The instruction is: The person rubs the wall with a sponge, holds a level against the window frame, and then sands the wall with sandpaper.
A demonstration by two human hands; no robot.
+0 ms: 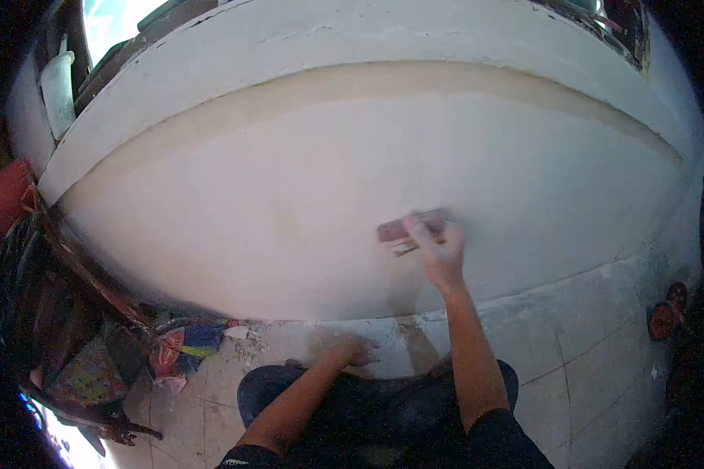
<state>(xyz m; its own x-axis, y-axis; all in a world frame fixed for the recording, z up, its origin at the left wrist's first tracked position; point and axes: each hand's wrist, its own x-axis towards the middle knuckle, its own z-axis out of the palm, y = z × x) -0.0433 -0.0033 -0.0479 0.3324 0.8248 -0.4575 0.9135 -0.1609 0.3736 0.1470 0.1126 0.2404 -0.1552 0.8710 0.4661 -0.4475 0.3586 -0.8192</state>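
Observation:
My right hand [444,248] grips a reddish-brown sanding block [395,230], which looks like sandpaper folded over a block with a pale edge hanging below. The block lies against the white wall [289,172] ahead of me, and hand and block are slightly blurred. My left hand [353,351] is low by my knee, near the foot of the wall. Its fingers point to the right, loosely stretched, and nothing shows in them. Dust pales the fingers of both hands.
A ledge [414,39] juts out above the wall. To the left are a red chair-like item [8,195], dark bags and colourful scraps [192,348] on the tiled floor [540,391]. Red round objects [665,316] stand at the right. A white container [58,94] is at upper left.

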